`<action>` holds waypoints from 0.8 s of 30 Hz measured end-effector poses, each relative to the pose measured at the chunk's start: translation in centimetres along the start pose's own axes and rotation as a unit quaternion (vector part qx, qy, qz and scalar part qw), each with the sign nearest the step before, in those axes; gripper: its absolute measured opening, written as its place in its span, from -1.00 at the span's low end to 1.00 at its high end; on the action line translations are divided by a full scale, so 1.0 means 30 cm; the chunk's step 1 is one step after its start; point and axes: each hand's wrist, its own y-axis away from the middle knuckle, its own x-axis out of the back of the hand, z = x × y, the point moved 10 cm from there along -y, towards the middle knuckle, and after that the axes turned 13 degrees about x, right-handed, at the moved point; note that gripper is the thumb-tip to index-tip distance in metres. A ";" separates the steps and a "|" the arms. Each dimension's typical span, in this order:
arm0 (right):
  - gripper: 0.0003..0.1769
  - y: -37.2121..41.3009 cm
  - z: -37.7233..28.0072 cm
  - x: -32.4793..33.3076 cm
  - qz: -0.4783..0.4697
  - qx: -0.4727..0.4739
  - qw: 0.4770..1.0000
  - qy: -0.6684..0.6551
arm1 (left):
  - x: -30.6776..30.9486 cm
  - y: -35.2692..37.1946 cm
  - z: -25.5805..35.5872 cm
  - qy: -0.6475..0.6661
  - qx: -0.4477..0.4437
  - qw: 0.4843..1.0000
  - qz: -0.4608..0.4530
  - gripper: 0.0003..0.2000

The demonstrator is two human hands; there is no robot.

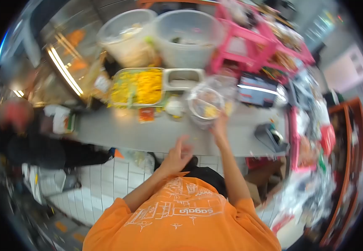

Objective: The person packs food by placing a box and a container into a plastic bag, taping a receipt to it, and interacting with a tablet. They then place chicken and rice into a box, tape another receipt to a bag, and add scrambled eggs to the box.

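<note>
My right hand (220, 127) grips the near right edge of a round clear plastic bowl (193, 109), which has yellow food in its lower part. A clear plastic bag (223, 85) lies around and behind the bowl. My left hand (179, 155) is at the near edge of the metal counter (148, 136), holding nothing, its fingers apart and somewhat blurred. A metal tray (163, 90) of chopped yellow food stands beyond the hands, beside a smaller metal pan (184, 85). Just left of the bowl is a small white rounded thing (174, 106), too blurred to name.
Two large clear tubs (185, 50) stand at the back, near a pink plastic stool (240, 46). A dark box (256, 90) and a grey tape dispenser (269, 136) are at the right. An orange packet (146, 114) lies before the tray. Another person's dark sleeve (81, 154) shows at left.
</note>
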 end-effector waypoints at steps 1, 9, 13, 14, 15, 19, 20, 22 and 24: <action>-0.07 0.102 -0.075 0.007 -0.007 -0.067 0.998 -0.013 | 0.030 0.066 -0.063 0.032 0.045 0.997 -0.060 -0.43; -0.71 0.376 -0.520 -0.487 -0.292 0.091 0.951 0.041 | 0.750 0.528 -0.620 0.046 0.186 0.919 0.344 -0.72; -0.74 0.267 -0.564 -0.991 -0.358 0.170 0.905 0.154 | 0.934 0.495 -0.606 0.086 0.181 0.909 0.366 -0.71; -0.75 0.255 -0.584 -1.090 -0.382 0.214 0.880 0.183 | 0.969 0.461 -0.560 0.051 0.154 0.926 0.340 -0.70; -0.76 0.240 -0.628 -1.206 -0.403 0.268 0.850 0.208 | 1.006 0.430 -0.552 -0.069 0.069 0.933 0.346 -0.71; -0.77 0.113 -0.924 -1.396 -0.344 0.307 0.863 0.205 | 1.149 0.385 -0.591 0.102 0.138 0.941 0.290 -0.78; -0.76 0.074 -0.971 -1.419 -0.336 0.323 0.851 0.240 | 1.173 0.368 -0.595 0.101 0.135 0.947 0.275 -0.78; -0.76 0.018 -0.973 -1.410 -0.341 0.317 0.826 0.317 | 1.231 0.336 -0.606 0.033 0.169 0.954 0.247 -0.79; -0.75 0.002 -0.909 -1.429 -0.355 0.308 0.794 0.387 | 1.300 0.285 -0.571 0.016 0.155 0.960 0.233 -0.78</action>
